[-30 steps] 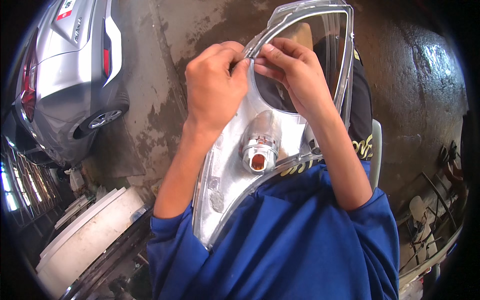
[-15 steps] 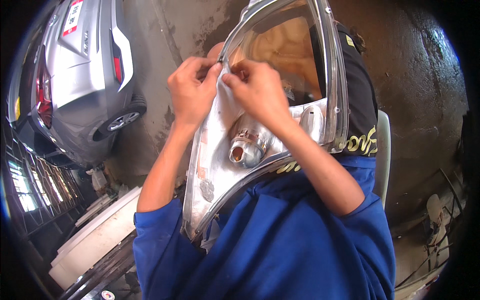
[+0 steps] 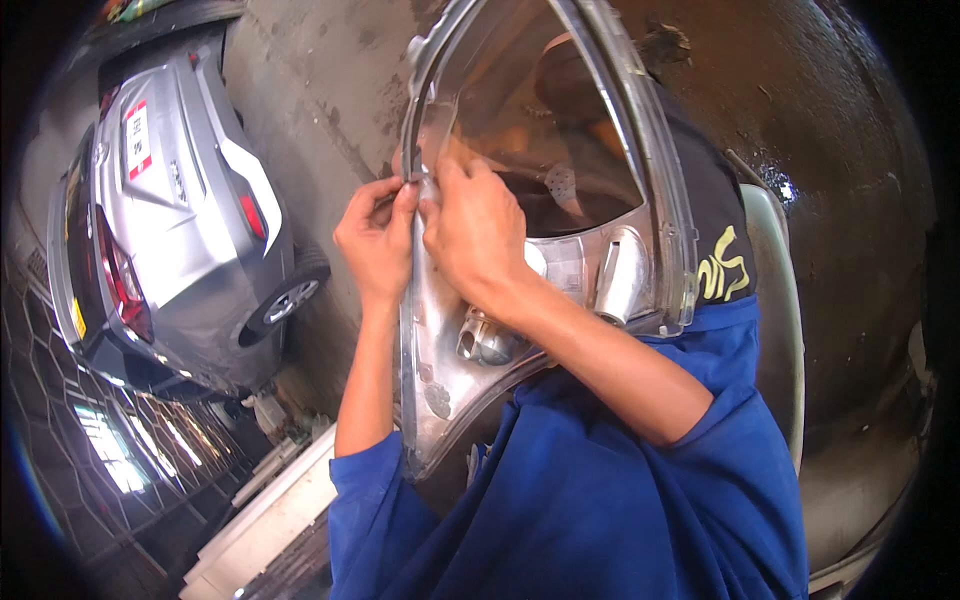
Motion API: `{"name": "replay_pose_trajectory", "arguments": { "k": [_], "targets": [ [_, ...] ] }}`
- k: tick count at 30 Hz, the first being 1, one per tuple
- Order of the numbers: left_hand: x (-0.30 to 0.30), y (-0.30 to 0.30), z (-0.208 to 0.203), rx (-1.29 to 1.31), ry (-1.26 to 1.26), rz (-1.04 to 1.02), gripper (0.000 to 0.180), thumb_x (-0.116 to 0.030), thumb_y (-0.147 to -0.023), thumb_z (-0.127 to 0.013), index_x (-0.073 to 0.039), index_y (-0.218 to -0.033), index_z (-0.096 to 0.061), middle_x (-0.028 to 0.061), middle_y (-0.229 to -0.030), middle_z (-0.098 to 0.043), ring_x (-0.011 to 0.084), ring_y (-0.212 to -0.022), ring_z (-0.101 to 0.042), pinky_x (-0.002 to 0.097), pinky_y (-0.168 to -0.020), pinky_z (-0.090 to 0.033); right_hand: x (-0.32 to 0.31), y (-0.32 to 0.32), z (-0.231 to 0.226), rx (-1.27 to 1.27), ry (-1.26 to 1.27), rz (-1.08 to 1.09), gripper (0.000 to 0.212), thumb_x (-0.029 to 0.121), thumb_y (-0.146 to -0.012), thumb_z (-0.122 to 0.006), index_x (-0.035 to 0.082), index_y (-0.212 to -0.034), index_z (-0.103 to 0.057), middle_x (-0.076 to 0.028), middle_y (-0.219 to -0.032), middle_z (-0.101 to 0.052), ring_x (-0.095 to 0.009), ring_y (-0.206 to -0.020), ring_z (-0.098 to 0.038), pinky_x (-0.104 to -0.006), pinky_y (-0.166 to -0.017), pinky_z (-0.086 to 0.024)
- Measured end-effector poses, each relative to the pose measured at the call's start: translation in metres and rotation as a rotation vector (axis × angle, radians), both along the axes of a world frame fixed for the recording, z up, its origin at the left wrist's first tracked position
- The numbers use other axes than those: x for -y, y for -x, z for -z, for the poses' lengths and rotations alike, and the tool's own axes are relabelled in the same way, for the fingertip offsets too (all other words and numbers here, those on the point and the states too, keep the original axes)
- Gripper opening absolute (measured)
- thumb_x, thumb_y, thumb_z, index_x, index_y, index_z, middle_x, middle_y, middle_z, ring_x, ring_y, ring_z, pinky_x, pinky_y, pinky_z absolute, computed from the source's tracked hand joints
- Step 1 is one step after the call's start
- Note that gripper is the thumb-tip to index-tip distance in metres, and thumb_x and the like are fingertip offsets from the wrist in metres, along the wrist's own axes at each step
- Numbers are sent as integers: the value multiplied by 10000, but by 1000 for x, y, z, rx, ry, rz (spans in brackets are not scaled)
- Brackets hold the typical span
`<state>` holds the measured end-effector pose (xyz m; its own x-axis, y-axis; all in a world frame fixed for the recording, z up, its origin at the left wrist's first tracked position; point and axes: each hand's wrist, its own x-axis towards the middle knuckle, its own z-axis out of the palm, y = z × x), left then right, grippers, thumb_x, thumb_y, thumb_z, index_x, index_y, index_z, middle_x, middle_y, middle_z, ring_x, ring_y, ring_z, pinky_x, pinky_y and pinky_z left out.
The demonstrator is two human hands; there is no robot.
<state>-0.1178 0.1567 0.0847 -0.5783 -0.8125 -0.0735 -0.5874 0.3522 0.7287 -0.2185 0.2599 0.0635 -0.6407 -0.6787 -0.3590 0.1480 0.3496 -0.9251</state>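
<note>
A car headlight housing [image 3: 455, 385], silver inside with a large see-through section at its far end, lies across my lap. My left hand [image 3: 375, 240] is closed at its left rim, thumb and fingertips pinching the edge. Right beside it, my right hand [image 3: 478, 225] bends over the inner side of the same rim, its fingers curled and the tips partly hidden. The two hands nearly touch. Below my right wrist a round chromed bulb holder [image 3: 485, 340] is set in the housing, and a second chromed tube [image 3: 622, 275] sits to the right.
A silver car [image 3: 170, 200] is parked on the concrete floor at the left. Long white boards [image 3: 265, 510] lie at the lower left, near a metal lattice [image 3: 80, 400]. I sit on a pale plastic chair [image 3: 775, 260]. Wet floor [image 3: 850, 200] stretches away on the right.
My view has shifted, so the car sits lower and further right. Both hands remain at the left rim; my right hand has turned more over it, back of the hand up.
</note>
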Motion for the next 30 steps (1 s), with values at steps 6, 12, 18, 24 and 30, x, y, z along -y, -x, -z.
{"name": "replay_pose_trajectory", "arguments": {
  "k": [6, 12, 18, 24, 30],
  "targets": [
    [-13, 12, 11, -102, 12, 38, 267, -43, -973, -741, 102, -1194, -706, 130, -1120, -729, 196, -967, -745, 310, -827, -607, 3, -5, 14, 7, -40, 43, 315, 182, -901, -747, -39, -1116, -684, -274, -1072, -669, -456, -1044, -681, -559, -848, -560],
    [-1, 12, 17, -73, 23, 14, 302, -52, -952, -789, 84, -1215, -728, 121, -1147, -733, 168, -1005, -708, 303, -906, -579, 4, -2, 18, -50, -64, 22, 220, 165, -903, -730, -21, -1021, -727, -231, -1039, -666, -431, -1024, -680, -540, -851, -559],
    [4, 5, 24, -113, -51, -99, 298, -36, -930, -810, 72, -1201, -746, 111, -1120, -750, 153, -1008, -700, 289, -907, -560, 6, -5, 21, -24, -59, 58, 184, 151, -894, -729, -6, -991, -717, -207, -1027, -668, -417, -987, -678, -541, -830, -553],
    [7, -1, 31, -95, -8, -105, 286, -15, -919, -813, 70, -1185, -754, 129, -1149, -752, 150, -1007, -699, 287, -917, -554, 7, -6, 21, -17, -43, 133, 159, 126, -884, -736, 10, -992, -723, -189, -1024, -678, -423, -990, -683, -540, -833, -552],
    [5, 2, 28, -67, 49, -60, 278, -11, -911, -817, 64, -1173, -763, 142, -1160, -752, 164, -1034, -698, 292, -930, -549, 4, 0, 19, 38, -14, 128, 160, 34, -833, -698, -40, -965, -749, -182, -1108, -702, -417, -1072, -695, -528, -850, -582]
  ]
}}
